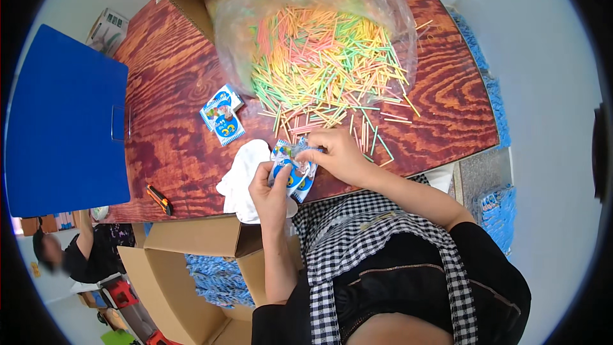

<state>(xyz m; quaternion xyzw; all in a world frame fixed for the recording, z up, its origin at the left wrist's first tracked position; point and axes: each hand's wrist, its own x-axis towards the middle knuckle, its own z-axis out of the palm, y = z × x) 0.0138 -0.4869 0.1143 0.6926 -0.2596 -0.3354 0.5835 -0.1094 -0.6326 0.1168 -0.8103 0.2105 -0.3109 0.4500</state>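
At the table's near edge, my left hand (271, 193) grips small blue-and-white plastic packets (297, 177) between thumb and fingers. My right hand (340, 155) is closed at their upper end, its thumb and fingers pinching there; the fingertips partly cover that end. A white glove or cloth (242, 169) lies beside my left hand. Farther left on the table are more blue-and-white packets (223, 117), overlapping one another. Just beyond my hands, a heap of thin pink, yellow and green sticks (325, 64) spills out of a clear plastic bag (233, 45).
An open carton (185, 9) lies behind the bag. Left stand a blue panel (70, 128) and an orange-and-black cutter (159, 199). Below the edge, another open carton (159, 281) holds blue packets (220, 280). A person (89, 249) is at far left; a wall (543, 57) rises right.
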